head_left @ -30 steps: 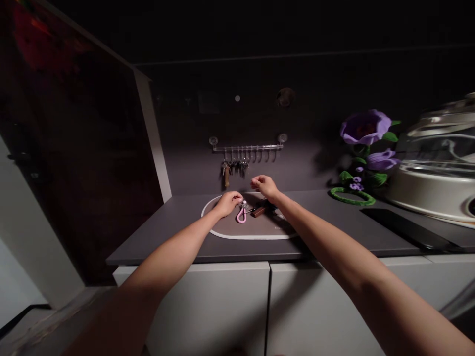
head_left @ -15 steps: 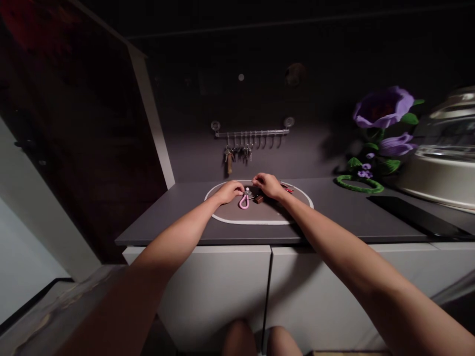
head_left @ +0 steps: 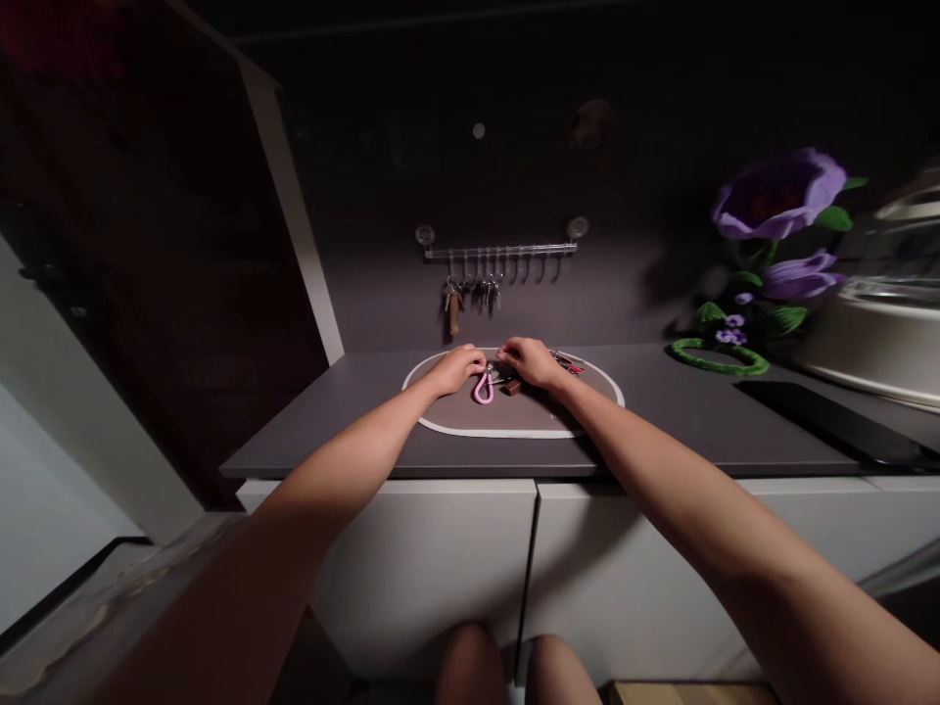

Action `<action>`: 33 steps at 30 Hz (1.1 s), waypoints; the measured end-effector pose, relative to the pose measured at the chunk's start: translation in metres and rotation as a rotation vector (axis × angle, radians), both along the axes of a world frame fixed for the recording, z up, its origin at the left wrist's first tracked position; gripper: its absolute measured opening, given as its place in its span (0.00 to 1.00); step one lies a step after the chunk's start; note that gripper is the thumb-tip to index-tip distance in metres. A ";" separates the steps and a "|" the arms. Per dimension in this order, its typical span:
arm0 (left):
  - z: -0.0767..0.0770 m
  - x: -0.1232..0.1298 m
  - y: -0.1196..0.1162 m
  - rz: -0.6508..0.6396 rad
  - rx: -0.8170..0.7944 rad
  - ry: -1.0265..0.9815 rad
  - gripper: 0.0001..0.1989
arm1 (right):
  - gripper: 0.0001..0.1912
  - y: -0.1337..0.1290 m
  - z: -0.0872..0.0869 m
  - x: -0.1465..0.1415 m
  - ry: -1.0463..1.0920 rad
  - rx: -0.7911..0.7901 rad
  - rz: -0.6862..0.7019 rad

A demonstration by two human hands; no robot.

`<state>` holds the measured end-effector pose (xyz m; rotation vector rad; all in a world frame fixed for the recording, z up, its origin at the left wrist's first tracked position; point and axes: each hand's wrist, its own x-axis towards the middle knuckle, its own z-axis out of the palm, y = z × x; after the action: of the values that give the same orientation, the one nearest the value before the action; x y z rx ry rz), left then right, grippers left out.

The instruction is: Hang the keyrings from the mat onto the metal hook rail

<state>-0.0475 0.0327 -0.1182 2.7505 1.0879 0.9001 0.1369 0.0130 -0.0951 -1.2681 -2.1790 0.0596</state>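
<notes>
My left hand [head_left: 461,369] is closed, fingertips pinched at the top of a pink loop keychain [head_left: 483,388], whose metal end is partly hidden by the fingers. Just to the right, my right hand [head_left: 530,360] has its fingers curled together in a pinch; whatever they hold is too small to make out. Between and below the hands lies a small brown block-like piece [head_left: 512,388], with a thin metal piece beside it. Red and metal tools or keys [head_left: 570,365] rest behind my right wrist. All lie on an oval brown mat [head_left: 470,416] with a white rim.
A clear hook rail [head_left: 506,252] on the back wall bears several keys [head_left: 489,291] and a brown fob [head_left: 453,313]. To the right stand purple fabric flowers [head_left: 782,196] with a green ring base, a dark flat slab [head_left: 822,421] and a white-based appliance [head_left: 873,343].
The view has tilted down slightly, so the whole scene shifts. My hands stay over the mat with fingers closed; the left fingertips have risen a little from the pink keychain's loop.
</notes>
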 end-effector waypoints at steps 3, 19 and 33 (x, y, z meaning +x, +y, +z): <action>0.000 0.001 0.000 0.034 0.009 -0.045 0.06 | 0.09 -0.002 0.001 0.000 -0.006 -0.004 0.000; 0.014 0.010 -0.013 0.156 0.006 -0.365 0.06 | 0.10 -0.006 0.005 -0.005 0.163 0.002 0.085; 0.015 0.016 -0.013 0.132 -0.123 -0.654 0.05 | 0.13 0.012 -0.005 -0.004 0.386 -0.088 0.226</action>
<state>-0.0312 0.0196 -0.1033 2.0477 1.1321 1.5329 0.1325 0.0254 -0.0996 -0.9553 -1.9852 0.4575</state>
